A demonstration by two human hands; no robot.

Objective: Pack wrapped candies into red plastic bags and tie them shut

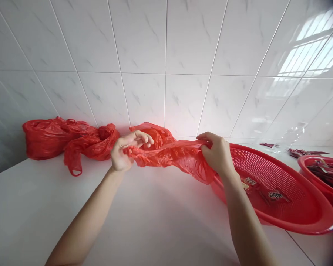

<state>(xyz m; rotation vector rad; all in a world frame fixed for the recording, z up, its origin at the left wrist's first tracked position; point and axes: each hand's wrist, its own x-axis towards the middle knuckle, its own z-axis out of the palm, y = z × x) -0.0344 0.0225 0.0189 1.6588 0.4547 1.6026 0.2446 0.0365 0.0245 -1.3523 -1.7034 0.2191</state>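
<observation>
A thin red plastic bag [169,155] is stretched sideways in the air between my two hands, twisted and crumpled along its length. Its left end lies against the palm and thumb side of my left hand [123,151], whose fingers curl loosely above it; the thumb is mostly covered by the plastic. With thumb and fingers, my right hand [218,153] pinches the bag's upper edge near its right end. Behind the left hand, more red plastic [155,133] rests against the wall; whether it is a separate bag I cannot tell.
Two filled, knotted red bags [46,138] [102,142] sit at the left on the white table [144,218]. A red perforated basket [288,177] with a few small packets stands right, beside another red container [308,162] of packets. A clear bottle [291,136] is near the tiled wall [144,44].
</observation>
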